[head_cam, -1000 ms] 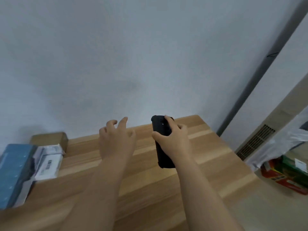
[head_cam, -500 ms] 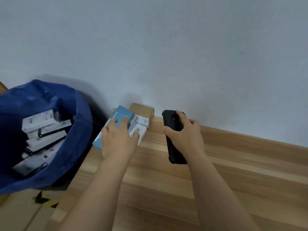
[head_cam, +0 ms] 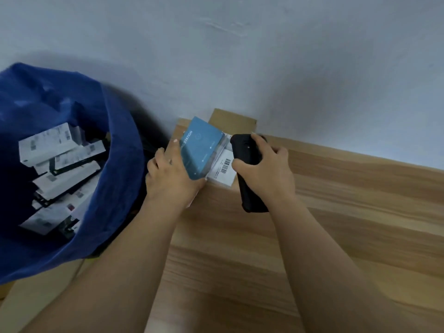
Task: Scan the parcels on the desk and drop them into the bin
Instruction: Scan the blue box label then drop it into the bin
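Observation:
My left hand [head_cam: 171, 179] grips a blue box [head_cam: 201, 147] by its left edge and tilts it up at the desk's far left corner. Beneath it lies a white parcel [head_cam: 222, 170] whose barcode label faces up. My right hand [head_cam: 266, 171] holds a black handheld scanner [head_cam: 247, 164], with its top end just right of that barcode. A plain brown cardboard box [head_cam: 231, 121] stands behind them against the wall. Left of the desk, the blue bin bag [head_cam: 115, 188] holds several white parcels [head_cam: 55, 169].
The wooden desk [head_cam: 336, 212] stretches right and toward me, its left edge close to the bin. A pale grey wall [head_cam: 240, 56] closes off the back. Floor shows at the lower left below the bin.
The view swung left, bringing the bin into sight. My left hand reached the blue box and lifted its edge, uncovering the barcoded parcel. My right hand brought the scanner up to it.

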